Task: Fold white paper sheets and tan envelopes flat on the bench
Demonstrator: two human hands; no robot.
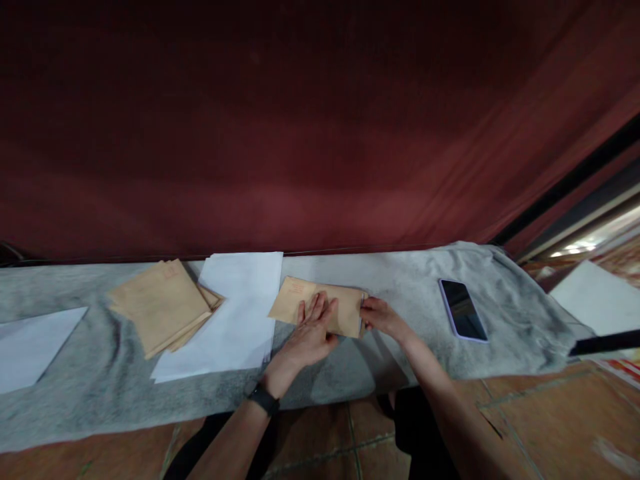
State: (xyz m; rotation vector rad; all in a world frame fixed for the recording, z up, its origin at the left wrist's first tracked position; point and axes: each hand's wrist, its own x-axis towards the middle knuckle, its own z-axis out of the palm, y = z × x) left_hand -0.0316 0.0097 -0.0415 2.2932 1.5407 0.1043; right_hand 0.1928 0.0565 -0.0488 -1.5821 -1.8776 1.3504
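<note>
A brown paper envelope [295, 297] with small red print lies on the grey cloth in front of me, its left end close to the stack of white paper. Flat across its middle rests my left hand [314, 331], fingers spread and pressing down on it. My right hand [383, 316] is closed at the envelope's right end, with the fingertips pinching at the edge. A thin pale strip, perhaps paper inside, shows at that end. The fingers partly hide what exactly is pinched.
A pile of brown envelopes [167, 307] overlaps white sheets [240, 313] to the left. Another white sheet [37, 343] lies farther left. On the right is a phone [463, 310] with a purple edge. The grey cloth [410, 280] covers a long surface below a dark red backdrop [320, 147].
</note>
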